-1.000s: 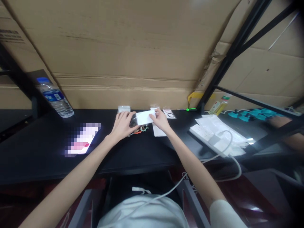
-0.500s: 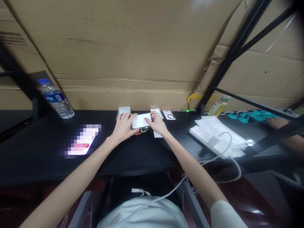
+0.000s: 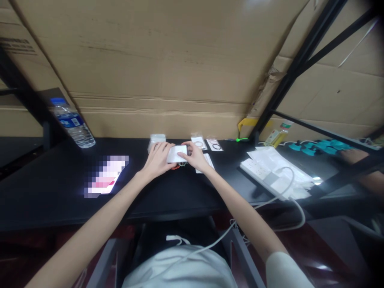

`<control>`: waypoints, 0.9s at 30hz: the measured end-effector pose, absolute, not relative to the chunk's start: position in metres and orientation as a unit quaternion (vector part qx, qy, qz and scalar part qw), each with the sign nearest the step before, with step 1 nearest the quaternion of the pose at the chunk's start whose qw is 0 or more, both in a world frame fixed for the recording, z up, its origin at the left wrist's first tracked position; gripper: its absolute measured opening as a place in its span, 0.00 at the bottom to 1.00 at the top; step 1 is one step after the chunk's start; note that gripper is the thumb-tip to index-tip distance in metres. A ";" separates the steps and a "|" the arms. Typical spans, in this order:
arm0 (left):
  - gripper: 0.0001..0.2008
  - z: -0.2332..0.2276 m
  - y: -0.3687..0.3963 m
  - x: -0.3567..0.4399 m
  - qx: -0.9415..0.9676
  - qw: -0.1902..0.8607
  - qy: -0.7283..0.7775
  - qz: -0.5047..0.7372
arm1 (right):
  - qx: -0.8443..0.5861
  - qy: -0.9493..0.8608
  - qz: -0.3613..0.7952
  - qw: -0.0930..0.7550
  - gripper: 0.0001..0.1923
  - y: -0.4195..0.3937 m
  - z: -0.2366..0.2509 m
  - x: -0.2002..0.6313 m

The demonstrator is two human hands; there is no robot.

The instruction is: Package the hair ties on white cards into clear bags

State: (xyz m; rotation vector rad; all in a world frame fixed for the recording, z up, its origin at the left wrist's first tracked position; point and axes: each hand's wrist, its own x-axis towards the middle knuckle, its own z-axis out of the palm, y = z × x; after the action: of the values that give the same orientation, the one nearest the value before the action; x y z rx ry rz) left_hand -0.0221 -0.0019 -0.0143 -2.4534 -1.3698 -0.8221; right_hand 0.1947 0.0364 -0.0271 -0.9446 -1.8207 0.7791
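Black bench (image 3: 180, 196), power strip (image 3: 261, 170) at right, water bottle (image 3: 73, 124) far left. Left hand (image 3: 157, 160) and right hand (image 3: 195, 157) both pinch one small white packet (image 3: 177, 153), mid-bench near back wall, above coloured bands (image 3: 175, 167).

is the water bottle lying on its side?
No, the water bottle stands on its base with its blue cap on top, at the black table's far left, well away from both hands.
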 end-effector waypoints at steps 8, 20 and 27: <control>0.29 -0.017 0.001 -0.023 -0.802 0.130 -0.482 -0.329 | -0.383 -0.724 0.364 0.444 0.30 0.034 -0.020 0.201; 0.35 -0.019 -0.003 -0.018 -0.813 0.107 -0.455 -0.347 | -0.362 -0.716 0.384 0.456 0.28 0.036 -0.024 0.197; 0.37 -0.018 -0.004 -0.018 -0.812 0.109 -0.462 -0.339 | -0.344 -0.724 0.398 0.446 0.23 0.036 -0.017 0.206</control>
State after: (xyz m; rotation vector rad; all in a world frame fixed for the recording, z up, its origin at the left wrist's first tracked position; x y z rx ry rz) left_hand -0.0177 -0.0037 -0.0177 -2.3887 -1.3575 -0.9983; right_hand 0.2060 0.0361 -0.0166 -0.8509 -1.7945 0.9859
